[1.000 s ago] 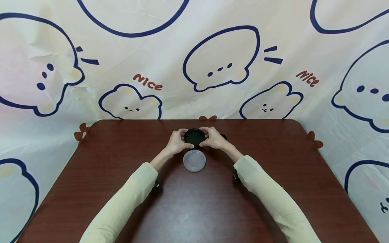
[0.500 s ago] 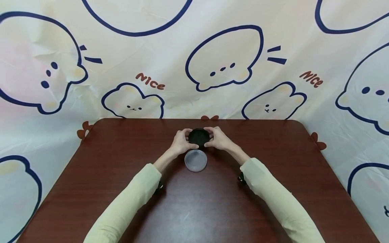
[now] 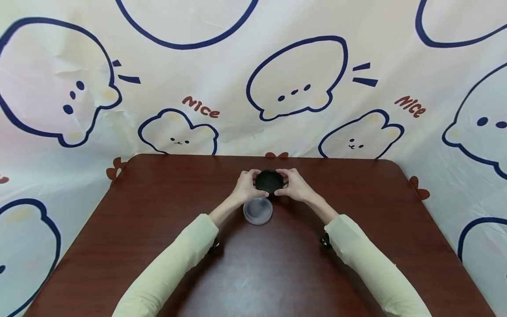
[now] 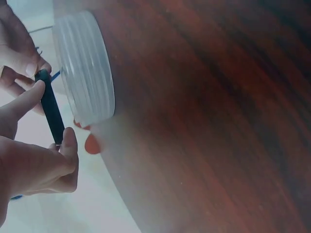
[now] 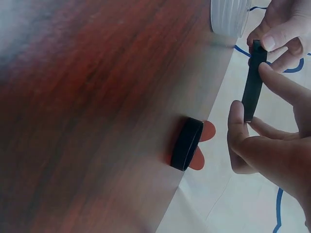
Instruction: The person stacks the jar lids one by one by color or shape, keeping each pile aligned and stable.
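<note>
A shallow black round lid (image 3: 269, 182) is held above the table between my two hands. My left hand (image 3: 246, 188) pinches its left edge with thumb and fingers. On the opposite edge my right hand (image 3: 296, 186) grips it the same way. Both wrist views show the lid (image 4: 50, 108) nearly edge-on, clear of the tabletop. Just nearer to me stands a translucent round plastic container (image 3: 258, 211) with a ridged wall (image 4: 87, 68). Its inside cannot be made out.
In the right wrist view a small black round cap-like piece (image 5: 186, 144) sits on the table near the far edge; the right hand hides it in the head view. The brown wooden table (image 3: 253, 273) ends at a cartoon-printed cloth (image 3: 233, 79).
Both hands and the black lid have shifted right relative to the container. The dark piece glimpsed behind the right hand earlier is now hidden in the head view. The head view has swung slightly left.
</note>
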Demonstrator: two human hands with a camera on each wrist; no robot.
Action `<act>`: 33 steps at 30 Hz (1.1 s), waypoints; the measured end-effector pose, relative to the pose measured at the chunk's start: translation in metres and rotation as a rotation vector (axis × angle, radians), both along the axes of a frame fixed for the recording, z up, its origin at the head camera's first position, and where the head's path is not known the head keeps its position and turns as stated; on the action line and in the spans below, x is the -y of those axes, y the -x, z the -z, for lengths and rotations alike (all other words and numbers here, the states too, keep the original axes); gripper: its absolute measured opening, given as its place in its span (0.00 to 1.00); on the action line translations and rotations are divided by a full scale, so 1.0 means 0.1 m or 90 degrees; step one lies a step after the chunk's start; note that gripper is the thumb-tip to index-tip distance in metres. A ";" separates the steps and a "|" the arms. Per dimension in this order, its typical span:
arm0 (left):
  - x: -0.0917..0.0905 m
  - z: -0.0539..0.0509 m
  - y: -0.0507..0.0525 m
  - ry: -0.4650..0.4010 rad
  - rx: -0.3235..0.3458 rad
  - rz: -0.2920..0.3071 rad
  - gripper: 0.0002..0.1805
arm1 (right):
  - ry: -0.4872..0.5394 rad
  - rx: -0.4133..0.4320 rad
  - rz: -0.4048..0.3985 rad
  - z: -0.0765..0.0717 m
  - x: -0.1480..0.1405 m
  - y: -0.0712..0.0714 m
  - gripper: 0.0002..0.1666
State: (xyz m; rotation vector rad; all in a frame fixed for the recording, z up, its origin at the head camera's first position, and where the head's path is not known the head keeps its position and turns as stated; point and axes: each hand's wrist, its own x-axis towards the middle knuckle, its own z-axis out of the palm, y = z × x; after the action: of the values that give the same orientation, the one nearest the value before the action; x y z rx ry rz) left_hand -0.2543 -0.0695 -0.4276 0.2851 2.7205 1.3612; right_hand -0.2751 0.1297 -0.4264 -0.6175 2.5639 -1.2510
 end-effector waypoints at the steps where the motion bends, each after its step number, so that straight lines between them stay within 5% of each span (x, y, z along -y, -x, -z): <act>1: -0.02 0.01 -0.01 0.007 -0.006 0.005 0.40 | -0.002 -0.002 0.003 0.02 -0.02 -0.01 0.43; 9: -0.18 0.04 -0.06 0.052 -0.013 0.034 0.40 | -0.016 -0.014 0.034 0.06 -0.17 -0.15 0.43; 24: -0.38 0.01 -0.18 0.046 -0.031 0.075 0.40 | -0.018 -0.035 0.049 -0.01 -0.38 -0.36 0.43; 33: -0.51 0.00 -0.32 0.036 -0.023 0.066 0.40 | -0.023 -0.027 0.058 0.03 -0.50 -0.50 0.42</act>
State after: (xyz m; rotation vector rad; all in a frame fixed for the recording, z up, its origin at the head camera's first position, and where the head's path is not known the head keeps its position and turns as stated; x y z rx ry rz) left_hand -0.2218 -0.0183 -0.4272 0.4442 2.7250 1.2615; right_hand -0.2255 0.1792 -0.4289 -0.5309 2.6710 -1.2300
